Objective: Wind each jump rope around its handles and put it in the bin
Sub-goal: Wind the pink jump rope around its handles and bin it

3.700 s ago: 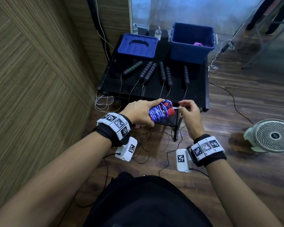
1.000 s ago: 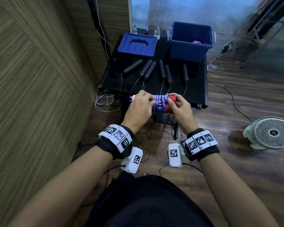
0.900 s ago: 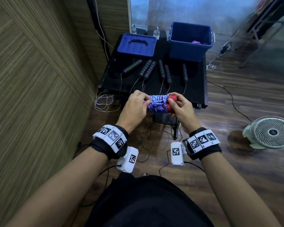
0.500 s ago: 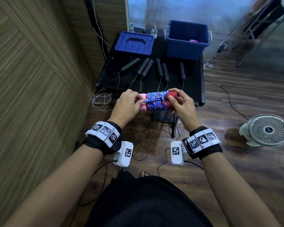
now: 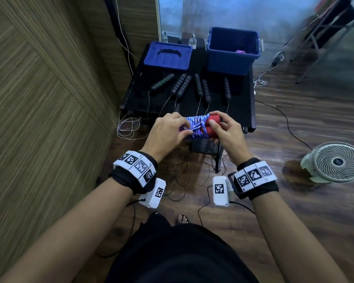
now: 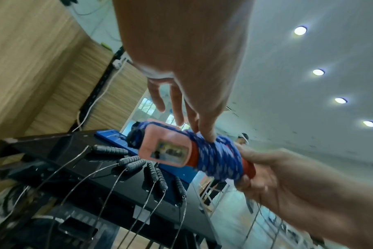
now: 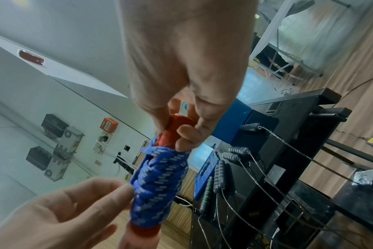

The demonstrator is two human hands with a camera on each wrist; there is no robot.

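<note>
I see a dark wood-plank floor [image 5: 294, 123] with a low black table [image 5: 241, 111] set against a wood-panelled wall [image 5: 39, 88]. Going from the left, a blue bin lid with a moulded handle [image 5: 168, 56] lies flat on the table's far side; in front of it the black ribbed handles of thin wire jump ropes [image 5: 200, 86] lie in a row, wires trailing over the near edge. My left hand [image 5: 168, 133] pinches a strand of the blue-and-white braided jump rope wound around its red handles [image 5: 198, 127], held in the air just before the table edge. Only the left wrist view shows that bundle's pale pink end with a small window [image 6: 168, 150], and my forefinger tip pressing on the coils. My right hand [image 5: 225, 131] grasps the bundle's red end, thumb and fingers curled round it; the right wrist view shows this closest. Farther right, the open blue plastic bin [image 5: 231, 64] stands on the table's far corner with something pink inside. A white floor fan [image 5: 335, 162] sits rightmost.
</note>
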